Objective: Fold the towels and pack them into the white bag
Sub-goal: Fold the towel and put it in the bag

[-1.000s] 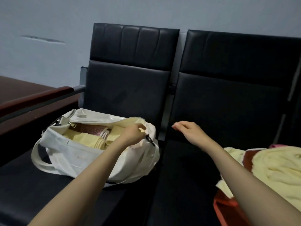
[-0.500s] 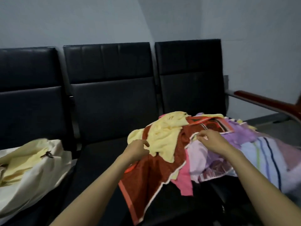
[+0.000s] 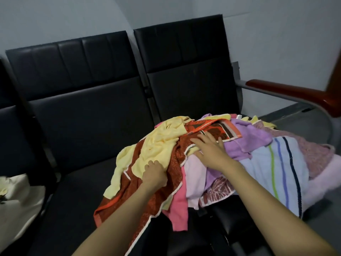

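I take the pile of towels (image 3: 193,182) as my landmark. It is heaped on the right-hand seat of the black padded surface (image 3: 83,182) and spills over the front edge. Behind the pile rise two upright backrests (image 3: 184,61) in smooth dark leatherette with stitched panels. To the right of the pile, a glossy reddish-brown armrest (image 3: 295,95) on a grey metal tube curves round. Behind everything is a plain pale wall (image 3: 55,15). Far to the left of the pile, cut by the frame edge, sits the white bag (image 3: 20,196), soft cloth, slumped.

On the pile's near left side, my left hand (image 3: 154,174) grips a yellow towel (image 3: 160,143), fingers curled into its lower edge. That towel is fluffy and crumpled and lies over a rust-red towel (image 3: 173,163) with a pale border. My right hand (image 3: 208,150) rests flat on the middle of the pile, fingers spread, holding nothing. To the right of it lie a lilac towel (image 3: 247,139) and a pale blue striped towel (image 3: 276,167). A pink towel (image 3: 180,206) hangs off the front.
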Action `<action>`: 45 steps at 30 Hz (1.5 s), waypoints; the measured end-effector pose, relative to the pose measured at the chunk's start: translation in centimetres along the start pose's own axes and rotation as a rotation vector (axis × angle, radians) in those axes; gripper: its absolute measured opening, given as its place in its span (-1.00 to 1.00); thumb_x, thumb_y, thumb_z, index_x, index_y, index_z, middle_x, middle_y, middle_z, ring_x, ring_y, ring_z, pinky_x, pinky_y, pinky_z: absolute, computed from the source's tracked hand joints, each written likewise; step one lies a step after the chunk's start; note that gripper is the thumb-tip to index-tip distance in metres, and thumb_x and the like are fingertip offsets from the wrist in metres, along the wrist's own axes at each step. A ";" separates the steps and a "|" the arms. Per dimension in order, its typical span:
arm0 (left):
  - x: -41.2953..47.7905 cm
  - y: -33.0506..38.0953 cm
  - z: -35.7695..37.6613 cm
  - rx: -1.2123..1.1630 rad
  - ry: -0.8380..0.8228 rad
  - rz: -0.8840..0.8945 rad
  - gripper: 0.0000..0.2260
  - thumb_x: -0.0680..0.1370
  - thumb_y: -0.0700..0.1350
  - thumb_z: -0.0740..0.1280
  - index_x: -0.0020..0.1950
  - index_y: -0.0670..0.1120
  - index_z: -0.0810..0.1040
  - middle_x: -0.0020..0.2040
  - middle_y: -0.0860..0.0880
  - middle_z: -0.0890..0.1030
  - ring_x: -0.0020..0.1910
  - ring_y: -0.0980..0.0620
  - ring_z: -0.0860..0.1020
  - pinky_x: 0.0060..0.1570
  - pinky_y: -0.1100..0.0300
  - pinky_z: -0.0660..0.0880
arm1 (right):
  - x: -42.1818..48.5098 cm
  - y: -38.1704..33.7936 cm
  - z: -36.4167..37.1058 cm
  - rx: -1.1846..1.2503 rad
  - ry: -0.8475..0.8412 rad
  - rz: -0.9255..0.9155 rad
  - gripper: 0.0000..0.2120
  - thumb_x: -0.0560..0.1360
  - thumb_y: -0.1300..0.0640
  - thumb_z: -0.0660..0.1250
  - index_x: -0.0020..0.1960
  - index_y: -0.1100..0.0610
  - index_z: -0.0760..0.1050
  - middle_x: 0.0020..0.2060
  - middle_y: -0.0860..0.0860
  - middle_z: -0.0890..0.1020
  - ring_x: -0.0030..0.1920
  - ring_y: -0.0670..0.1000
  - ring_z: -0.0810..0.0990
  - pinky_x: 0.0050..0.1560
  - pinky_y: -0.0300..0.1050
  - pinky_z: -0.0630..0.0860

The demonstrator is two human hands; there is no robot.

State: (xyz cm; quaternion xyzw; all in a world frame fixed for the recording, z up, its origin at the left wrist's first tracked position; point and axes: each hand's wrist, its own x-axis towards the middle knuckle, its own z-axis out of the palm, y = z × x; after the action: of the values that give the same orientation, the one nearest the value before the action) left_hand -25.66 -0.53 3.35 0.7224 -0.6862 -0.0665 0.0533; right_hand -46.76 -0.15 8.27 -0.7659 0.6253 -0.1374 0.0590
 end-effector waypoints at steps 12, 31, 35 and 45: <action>-9.5 -5.5 -8.2 -0.707 0.207 0.227 -0.94 0.65 -0.09 0.19 0.00 -0.05 0.34 -0.11 0.04 0.52 -0.14 0.18 0.50 -0.22 0.33 0.42 | -1.5 -9.9 2.4 0.092 -0.117 -0.108 -0.31 0.52 0.22 0.15 0.57 0.04 -0.07 0.50 0.12 0.19 0.52 0.15 0.10 0.49 0.21 -0.01; -15.7 -24.4 -3.8 -0.435 0.399 -0.161 -0.91 0.53 -0.15 0.35 -0.01 -0.07 0.46 -0.08 0.05 0.43 -0.09 0.05 0.46 -0.17 0.23 0.36 | -5.1 -20.3 9.0 0.165 -0.092 -0.230 -0.78 0.58 0.02 0.25 0.15 0.10 0.53 0.03 0.02 0.56 0.05 0.06 0.53 -0.03 -0.07 0.46; -16.1 -22.5 -3.5 -0.305 0.126 -0.023 -0.81 0.49 0.11 0.38 -0.15 0.00 0.56 -0.12 0.07 0.51 -0.13 0.08 0.51 -0.21 0.21 0.43 | -3.7 -19.3 8.6 0.138 -0.139 -0.252 -0.75 0.54 0.01 0.29 0.18 0.06 0.53 0.09 0.04 0.51 0.16 0.06 0.46 0.16 -0.02 0.44; -14.8 -21.5 -4.0 -0.384 0.136 0.022 -0.82 0.53 0.04 0.36 0.04 -0.03 0.58 -0.07 0.05 0.60 -0.08 0.08 0.55 -0.15 0.22 0.46 | -4.3 -17.8 6.5 0.178 -0.278 -0.308 -0.90 0.52 0.07 0.33 -0.06 0.05 0.43 -0.07 0.01 0.52 -0.02 0.02 0.47 -0.06 -0.08 0.38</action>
State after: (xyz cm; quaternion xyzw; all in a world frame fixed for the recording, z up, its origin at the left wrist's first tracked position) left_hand -4.60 15.36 4.02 0.6942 -0.6637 -0.1466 0.2368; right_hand -28.96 7.28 6.14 -0.8557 0.4723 -0.0926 0.1903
